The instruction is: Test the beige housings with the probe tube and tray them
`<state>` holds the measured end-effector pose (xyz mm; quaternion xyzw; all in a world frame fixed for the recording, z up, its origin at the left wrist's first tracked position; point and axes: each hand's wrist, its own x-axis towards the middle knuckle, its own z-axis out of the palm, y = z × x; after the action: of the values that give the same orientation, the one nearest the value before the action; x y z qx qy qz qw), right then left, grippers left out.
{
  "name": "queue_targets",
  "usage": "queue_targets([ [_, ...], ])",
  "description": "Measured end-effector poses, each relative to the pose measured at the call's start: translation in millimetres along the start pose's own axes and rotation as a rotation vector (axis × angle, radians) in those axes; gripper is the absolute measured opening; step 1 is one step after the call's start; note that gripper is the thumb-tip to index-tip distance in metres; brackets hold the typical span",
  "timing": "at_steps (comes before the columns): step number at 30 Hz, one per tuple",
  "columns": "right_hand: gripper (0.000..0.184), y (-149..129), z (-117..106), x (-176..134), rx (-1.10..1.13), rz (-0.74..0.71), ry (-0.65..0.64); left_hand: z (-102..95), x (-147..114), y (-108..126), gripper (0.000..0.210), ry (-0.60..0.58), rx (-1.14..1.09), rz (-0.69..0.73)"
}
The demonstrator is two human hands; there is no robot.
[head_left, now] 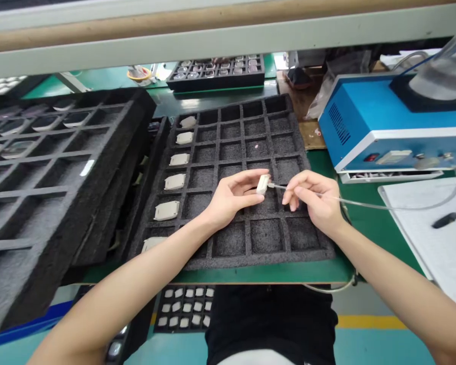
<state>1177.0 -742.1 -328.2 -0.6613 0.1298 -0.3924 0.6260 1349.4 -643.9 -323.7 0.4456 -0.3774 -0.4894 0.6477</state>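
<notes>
Over the black foam tray, my left hand pinches a small cream plastic case part by its edges, tilted up on its side. My right hand grips a thin dispensing tube whose narrow tip reaches the right side of the part; whether it touches cannot be made out. Similar cream parts lie in the tray's left column, the lowest one partly behind my left forearm. The tray's other visible compartments hold nothing.
A blue machine stands at the right, with the tube running to its front. Paper sheets and a black pen lie below it. Stacked foam trays rise at the left. A shelf beam crosses above.
</notes>
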Motion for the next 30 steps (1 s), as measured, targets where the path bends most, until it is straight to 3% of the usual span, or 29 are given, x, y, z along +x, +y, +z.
queue_targets([
  [12, 0.009, -1.9, 0.7, 0.0, 0.013, -0.026, 0.042, 0.2, 0.8, 0.5, 0.043, 0.004, 0.008, -0.004],
  [30, 0.011, -2.1, 0.7, 0.4, 0.006, -0.023, 0.008, -1.8, 1.3, -0.9, 0.044, -0.033, 0.03, 0.009],
])
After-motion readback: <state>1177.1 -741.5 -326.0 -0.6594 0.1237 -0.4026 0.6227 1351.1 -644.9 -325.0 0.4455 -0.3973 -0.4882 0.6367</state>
